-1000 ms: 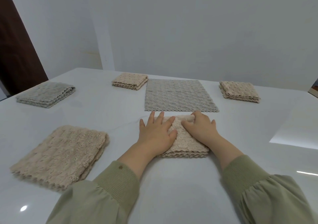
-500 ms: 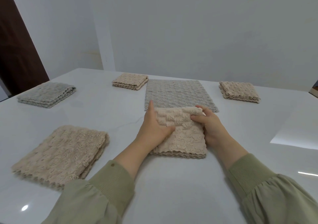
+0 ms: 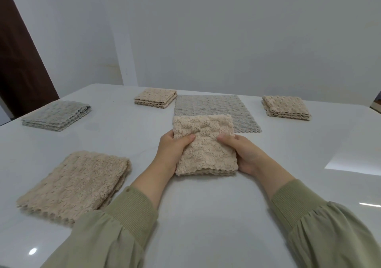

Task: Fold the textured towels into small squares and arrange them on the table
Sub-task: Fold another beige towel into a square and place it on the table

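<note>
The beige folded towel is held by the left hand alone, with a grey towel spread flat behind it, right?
Not alone: in the head view the left hand and the right hand both grip the beige folded towel. The grey towel does lie spread flat behind it.

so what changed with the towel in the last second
Both hands were pressing flat on the folded beige towel; now the left hand and right hand grip its sides, thumbs on top, and have raised its far edge off the table. The flat grey towel and the four other folded towels stayed put.
</note>
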A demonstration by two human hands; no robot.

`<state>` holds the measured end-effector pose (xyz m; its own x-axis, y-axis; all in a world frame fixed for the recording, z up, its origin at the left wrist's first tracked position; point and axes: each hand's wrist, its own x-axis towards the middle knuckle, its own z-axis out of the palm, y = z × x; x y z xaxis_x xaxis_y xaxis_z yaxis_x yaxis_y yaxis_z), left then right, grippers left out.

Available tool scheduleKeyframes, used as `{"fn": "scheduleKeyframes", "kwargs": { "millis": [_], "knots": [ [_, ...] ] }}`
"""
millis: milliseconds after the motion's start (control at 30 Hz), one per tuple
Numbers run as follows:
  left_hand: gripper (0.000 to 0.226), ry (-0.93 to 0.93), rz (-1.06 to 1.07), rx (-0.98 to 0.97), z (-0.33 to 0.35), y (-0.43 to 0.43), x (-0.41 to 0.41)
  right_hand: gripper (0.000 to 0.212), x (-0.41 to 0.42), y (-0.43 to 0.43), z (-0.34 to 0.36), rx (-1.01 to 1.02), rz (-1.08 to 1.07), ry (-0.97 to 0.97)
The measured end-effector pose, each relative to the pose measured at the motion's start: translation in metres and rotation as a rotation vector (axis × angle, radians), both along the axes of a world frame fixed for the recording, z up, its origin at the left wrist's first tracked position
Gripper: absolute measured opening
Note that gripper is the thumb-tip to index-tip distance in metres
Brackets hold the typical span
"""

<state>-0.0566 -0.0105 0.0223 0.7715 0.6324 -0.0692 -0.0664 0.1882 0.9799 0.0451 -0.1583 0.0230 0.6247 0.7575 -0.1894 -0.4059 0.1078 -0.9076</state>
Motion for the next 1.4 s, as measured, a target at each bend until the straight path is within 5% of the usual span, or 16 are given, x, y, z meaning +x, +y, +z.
{"fn": "scheduleKeyframes", "kwargs": {
  "millis": [333, 633, 933, 1167, 1333, 1400],
  "knots": [
    [0.019, 0.127, 0.144, 0.461, -0.008, 0.007, 0.017, 0.012, -0.008, 0.044, -0.012, -0.413, -0.492, -0.707],
    [0.022, 0.134, 0.189, 0.472, -0.014, 0.010, 0.027, 0.007, -0.009, 0.064, -0.016, -0.435, -0.573, -0.789],
    [0.018, 0.311, 0.132, 0.408, -0.004, 0.000, 0.022, 0.025, -0.014, 0.063, -0.007, -0.597, -0.510, -0.641],
    [0.027, 0.549, -0.017, 0.127, 0.029, 0.004, 0.010, 0.002, -0.014, 0.042, 0.030, -0.792, -0.263, -0.336],
    [0.023, 0.663, -0.129, -0.025, 0.038, 0.000, -0.005, 0.022, -0.031, 0.008, 0.041, -0.893, -0.174, -0.256],
    [0.019, 0.658, -0.113, -0.166, 0.039, -0.007, 0.001, 0.012, -0.029, 0.001, 0.041, -0.876, -0.206, -0.163]
  ]
}}
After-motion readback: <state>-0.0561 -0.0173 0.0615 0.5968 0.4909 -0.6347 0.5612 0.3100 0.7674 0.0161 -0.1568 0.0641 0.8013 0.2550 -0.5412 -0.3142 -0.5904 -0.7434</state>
